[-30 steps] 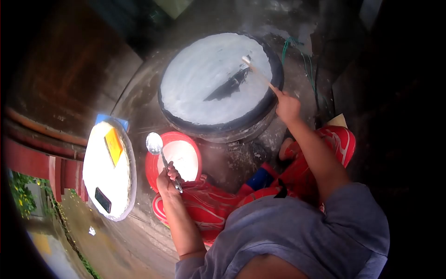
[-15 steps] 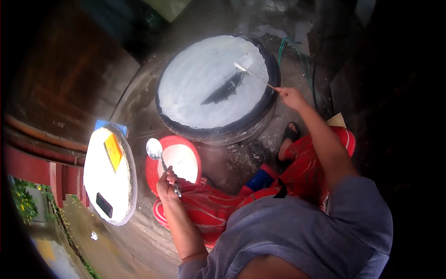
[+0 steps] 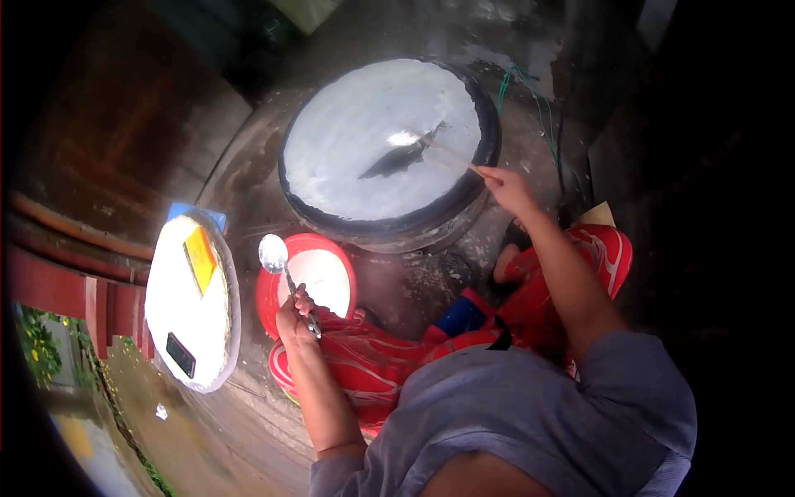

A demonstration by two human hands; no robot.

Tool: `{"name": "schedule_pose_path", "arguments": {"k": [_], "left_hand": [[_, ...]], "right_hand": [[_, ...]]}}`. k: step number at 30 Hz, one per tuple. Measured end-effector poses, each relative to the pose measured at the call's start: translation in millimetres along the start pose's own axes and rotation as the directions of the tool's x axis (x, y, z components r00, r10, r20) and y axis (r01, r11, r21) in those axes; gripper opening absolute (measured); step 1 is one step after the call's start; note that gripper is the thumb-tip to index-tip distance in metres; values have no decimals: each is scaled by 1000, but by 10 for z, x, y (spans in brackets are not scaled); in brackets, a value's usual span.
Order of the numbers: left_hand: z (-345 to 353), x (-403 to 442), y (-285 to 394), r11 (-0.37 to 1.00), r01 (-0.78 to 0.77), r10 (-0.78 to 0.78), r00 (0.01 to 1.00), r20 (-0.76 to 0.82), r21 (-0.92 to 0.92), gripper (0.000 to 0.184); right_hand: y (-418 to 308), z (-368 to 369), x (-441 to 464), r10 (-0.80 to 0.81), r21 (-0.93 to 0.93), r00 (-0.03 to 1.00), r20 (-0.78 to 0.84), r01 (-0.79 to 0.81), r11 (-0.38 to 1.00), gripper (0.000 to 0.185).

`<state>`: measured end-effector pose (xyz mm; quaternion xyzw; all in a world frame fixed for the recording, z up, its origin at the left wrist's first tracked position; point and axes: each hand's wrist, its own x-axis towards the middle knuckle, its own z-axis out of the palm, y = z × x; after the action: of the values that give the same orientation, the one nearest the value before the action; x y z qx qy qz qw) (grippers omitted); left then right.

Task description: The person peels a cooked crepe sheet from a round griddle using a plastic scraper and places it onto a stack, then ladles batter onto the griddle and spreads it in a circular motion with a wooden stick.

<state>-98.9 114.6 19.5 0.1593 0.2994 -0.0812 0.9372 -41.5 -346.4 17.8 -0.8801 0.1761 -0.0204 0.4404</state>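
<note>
My right hand grips the end of a thin wooden-handled spreader, whose tip carries a white lump. The tip rests over a wide round griddle with a dark rim. A thin layer of white batter coats most of it, and a dark bare patch shows under the tip. In my left hand is a metal ladle, its bowl coated white. It is held above the left side of a red basin containing white liquid.
To the left stands a round white-topped surface bearing a yellow object and a dark phone. A blue object shows behind it. Green cord lies right of the griddle. My knees in red trousers are close by.
The spreader's tip has moved left and slightly down across the griddle, onto the dark patch. My right hand has shifted a little left and down. My left hand still holds the ladle over the basin.
</note>
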Motion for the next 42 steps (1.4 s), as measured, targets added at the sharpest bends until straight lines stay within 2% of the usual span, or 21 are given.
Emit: {"name": "schedule_pose_path", "arguments": {"k": [3, 4, 5, 7, 13, 15, 16, 17, 19, 21, 23, 26, 29, 30, 32, 33, 35, 38, 39, 41, 42], "left_hand": [[4, -28, -39, 1000, -14, 14, 1000, -9, 13, 33], [25, -30, -41, 1000, -16, 16, 1000, -12, 18, 33], [32, -24, -43, 1000, -18, 18, 1000, -16, 17, 33], [33, -14, -36, 999, -17, 18, 1000, -20, 30, 33], [81, -68, -59, 1000, 25, -25, 1000, 12, -13, 34], [104, -93, -69, 1000, 8, -8, 1000, -14, 13, 34], [105, -98, -67, 1000, 5, -5, 1000, -14, 10, 34], [101, -99, -70, 1000, 0, 1, 1000, -15, 18, 34], [87, -102, -75, 999, -3, 4, 1000, -22, 32, 34], [88, -83, -66, 1000, -1, 2, 999, -45, 3, 33], [95, -74, -58, 1000, 3, -3, 999, -38, 7, 33], [-1, -45, -13, 1000, 20, -20, 1000, 1, 2, 32], [43, -79, -39, 1000, 15, -15, 1000, 6, 9, 32], [67, -93, -53, 1000, -5, 6, 1000, -27, 29, 32], [68, -66, -47, 1000, -1, 2, 1000, -29, 28, 33], [62, -56, -42, 1000, -3, 3, 999, -32, 26, 33], [42, -39, -34, 1000, 24, -24, 1000, -5, 16, 33], [44, -45, -23, 999, 40, -40, 999, -2, 13, 34], [53, -41, -36, 999, 30, -30, 999, -24, 24, 35], [62, -43, -39, 999, 38, -38, 999, -23, 14, 35], [62, -45, -33, 999, 37, -37, 999, -27, 0, 36]], "right_hand": [[506, 287, 221, -34, 66, 994, -104, 41, 997, 30], [389, 437, 152, -80, 122, 995, -63, 87, 989, 30], [293, 532, 74, -156, 26, 988, -5, 156, 987, 30], [-100, 607, -161, -148, -99, 984, 100, 158, 982, 29], [-387, 351, -402, -254, -287, 945, 207, 306, 908, 29], [-342, 156, -461, -397, -371, 918, 9, 372, 851, 31], [-299, 155, -499, -439, -406, 897, -60, 380, 831, 40], [-297, 216, -552, -441, -406, 896, -57, 383, 830, 40], [-339, 427, -715, -561, -474, 823, -84, 463, 749, 49], [-333, 789, -839, -663, -490, 748, 1, 579, 652, 52], [-299, 967, -917, -655, -554, 752, 75, 578, 600, 51], [-20, 769, -723, -636, -607, 772, -29, 492, 625, 49], [28, 374, -639, -410, -552, 907, -91, 297, 779, 55], [6, 382, -678, -408, -555, 908, -93, 293, 779, 55], [-57, 485, -826, -494, -493, 868, -56, 406, 769, 58], [-40, 517, -880, -614, -476, 789, 25, 549, 687, 58], [82, 511, -826, -593, -544, 805, -19, 490, 681, 58], [210, 228, -575, -344, -601, 933, -102, 218, 769, 54], [226, 156, -541, -339, -602, 934, -108, 210, 770, 54], [250, 43, -508, -313, -542, 932, -185, 170, 823, 53], [209, 46, -556, -225, -478, 953, -204, 104, 872, 48]]}}
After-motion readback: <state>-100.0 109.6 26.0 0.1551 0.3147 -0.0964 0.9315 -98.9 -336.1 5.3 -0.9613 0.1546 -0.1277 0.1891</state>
